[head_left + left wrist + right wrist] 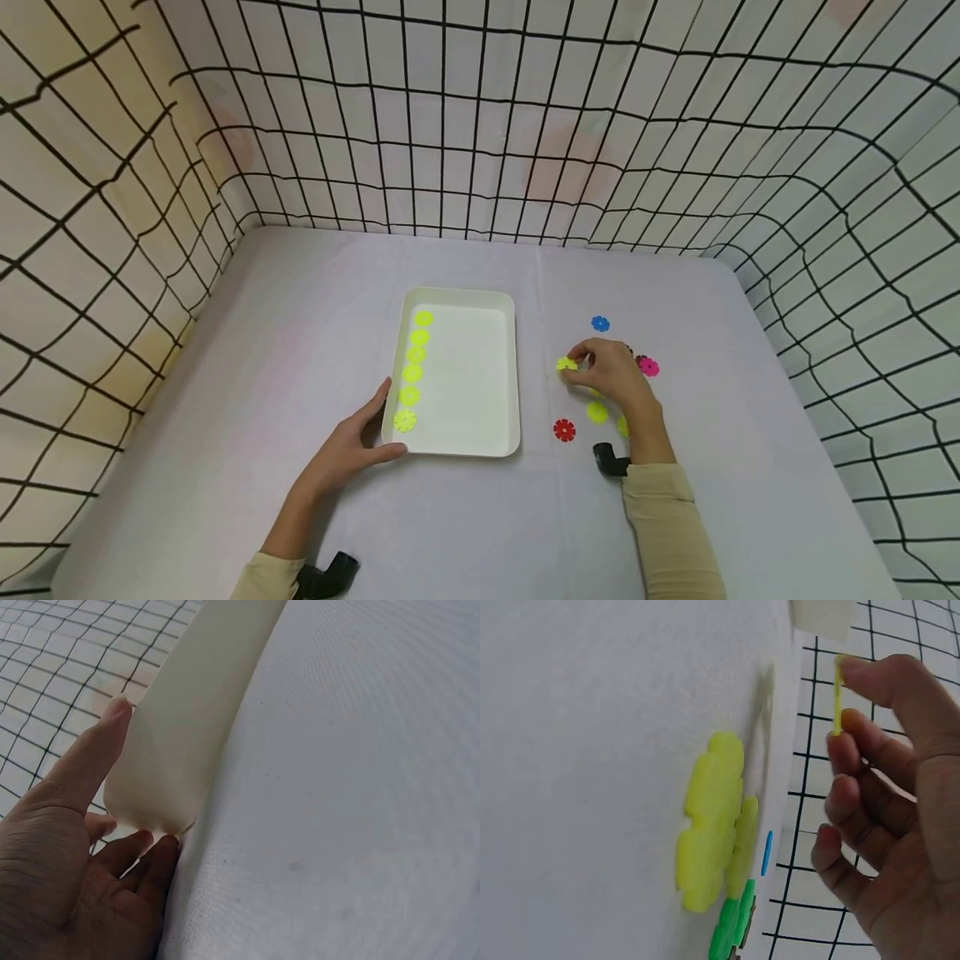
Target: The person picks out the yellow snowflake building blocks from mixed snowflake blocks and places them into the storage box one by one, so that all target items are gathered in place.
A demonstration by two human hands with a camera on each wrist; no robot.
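Note:
A yellow notched plastic disc is pinched between the thumb and index finger of my right hand; the right wrist view shows this disc edge-on, above the table. Below that hand, more yellow discs lie on the cloth, partly hidden by it. My left hand rests at the near left corner of a white rectangular tray, thumb and fingers spread along its two sides. In the left wrist view, the fingertips touch the tray's outer wall. Several yellow discs form a column along the tray's left side.
A blue disc, a pink disc and a red disc lie around the right hand. Green discs show in the right wrist view. Black wire mesh encloses the white-covered table at the back and sides.

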